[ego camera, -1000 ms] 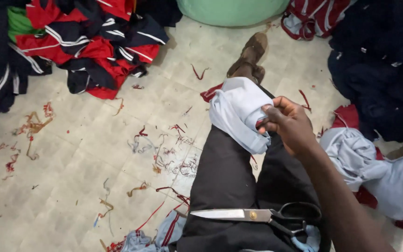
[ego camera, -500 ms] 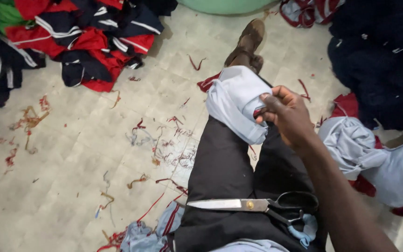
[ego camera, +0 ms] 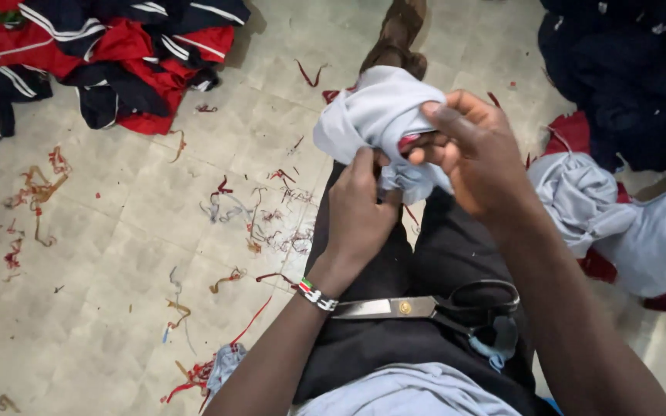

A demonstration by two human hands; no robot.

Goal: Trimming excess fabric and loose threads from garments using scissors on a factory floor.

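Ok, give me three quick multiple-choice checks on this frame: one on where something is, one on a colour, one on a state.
1. Where do the scissors lie?
A. On the floor tiles
B. Across the person's lap
C. On the red pile

2. What colour is the cloth in both hands?
A. Pale blue-grey
B. Green
C. Red

3. What is the left hand doing?
A. Holding the scissors
B. Resting flat on the floor
C. Gripping the cloth with the right hand

Answers: 1 B, they rest on the dark trousers; 2 A, pale against the trousers; 3 C, both hands pinch its folds.
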